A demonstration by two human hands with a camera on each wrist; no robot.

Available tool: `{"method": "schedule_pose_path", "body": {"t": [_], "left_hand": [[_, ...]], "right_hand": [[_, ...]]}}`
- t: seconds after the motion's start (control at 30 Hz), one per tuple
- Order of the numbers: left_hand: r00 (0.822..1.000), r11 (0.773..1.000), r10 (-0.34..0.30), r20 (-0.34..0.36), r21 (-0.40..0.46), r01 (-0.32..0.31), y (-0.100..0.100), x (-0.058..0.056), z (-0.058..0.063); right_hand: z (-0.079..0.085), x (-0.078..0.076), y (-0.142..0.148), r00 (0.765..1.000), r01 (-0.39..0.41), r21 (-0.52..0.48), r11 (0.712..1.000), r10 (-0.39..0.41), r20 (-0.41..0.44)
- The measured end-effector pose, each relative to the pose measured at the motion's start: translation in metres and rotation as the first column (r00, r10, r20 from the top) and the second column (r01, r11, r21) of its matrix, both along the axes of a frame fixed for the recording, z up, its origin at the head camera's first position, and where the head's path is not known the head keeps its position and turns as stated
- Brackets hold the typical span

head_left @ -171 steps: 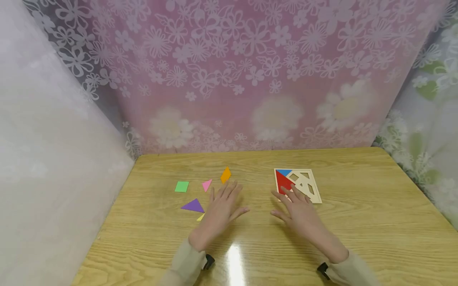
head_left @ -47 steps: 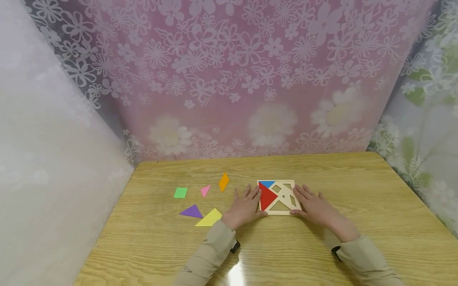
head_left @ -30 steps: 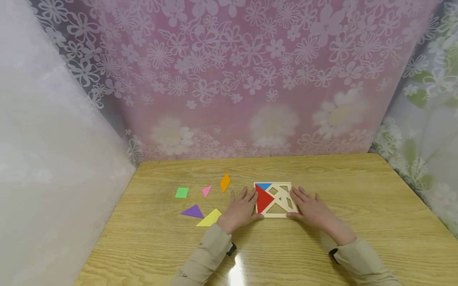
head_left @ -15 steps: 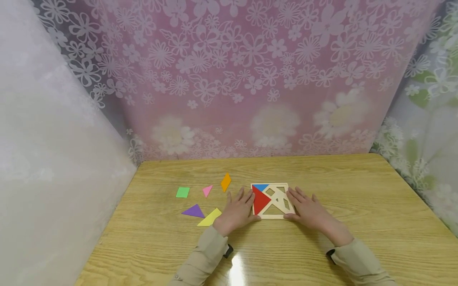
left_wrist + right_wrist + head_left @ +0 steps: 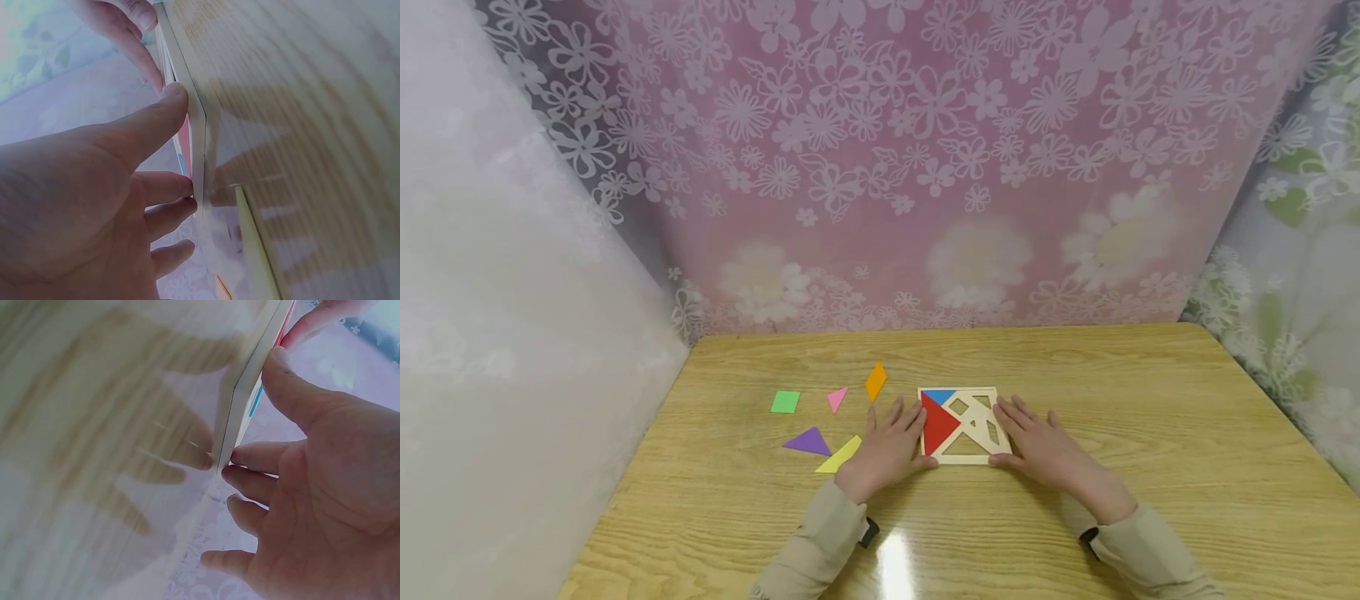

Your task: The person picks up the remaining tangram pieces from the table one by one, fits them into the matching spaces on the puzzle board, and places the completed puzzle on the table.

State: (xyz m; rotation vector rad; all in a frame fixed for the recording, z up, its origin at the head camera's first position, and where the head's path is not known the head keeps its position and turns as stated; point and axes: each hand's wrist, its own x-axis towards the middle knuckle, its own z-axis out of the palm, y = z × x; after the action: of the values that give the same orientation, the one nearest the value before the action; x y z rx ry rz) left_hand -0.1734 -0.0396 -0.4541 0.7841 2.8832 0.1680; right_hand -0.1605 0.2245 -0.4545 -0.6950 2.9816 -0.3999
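Note:
A square wooden tangram tray (image 5: 967, 459) lies on the table with a red triangle (image 5: 937, 423) and a blue triangle (image 5: 938, 397) set in it; its other cutouts show bare. My left hand (image 5: 887, 450) touches the tray's left side with extended fingers, its thumb (image 5: 172, 103) at the near left corner. Opposite, my right hand (image 5: 1048, 454) has its straight fingers on the right side and its thumb (image 5: 281, 369) at the near right corner. Left of the tray lies a yellow triangle (image 5: 838, 457), partly hidden behind my left hand and wrist.
Loose on the table (image 5: 1150, 400) at the left are a green square (image 5: 786, 402), a pink triangle (image 5: 837, 398), an orange parallelogram (image 5: 876, 381) and a purple triangle (image 5: 809, 442). Flowered curtains (image 5: 925, 167) hang behind the table and at its sides.
Both hands, earlier apart above the table, have come to the tray's two sides. The tray has slid left and nearer with them. The loose pieces lie where they were.

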Motion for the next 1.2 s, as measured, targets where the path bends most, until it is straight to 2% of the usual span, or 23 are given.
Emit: {"method": "schedule_pose_path", "body": {"t": [0.5,0.73,1.2], "left_hand": [[1.000,1.000,-0.007,-0.019,-0.010,0.007,-0.009,0.005,-0.001],[1.000,0.999,-0.007,-0.016,0.035,0.008,-0.016,0.011,0.000],[1.000,0.998,0.003,-0.009,0.058,-0.002,-0.026,0.019,-0.001]], "right_hand": [[-0.001,0.004,-0.008,1.000,-0.008,0.002,1.000,0.008,-0.009],[0.001,0.007,-0.011,1.000,-0.022,0.004,1.000,0.022,0.019],[0.002,0.013,-0.018,0.999,-0.049,0.003,0.999,0.049,0.015]]}}
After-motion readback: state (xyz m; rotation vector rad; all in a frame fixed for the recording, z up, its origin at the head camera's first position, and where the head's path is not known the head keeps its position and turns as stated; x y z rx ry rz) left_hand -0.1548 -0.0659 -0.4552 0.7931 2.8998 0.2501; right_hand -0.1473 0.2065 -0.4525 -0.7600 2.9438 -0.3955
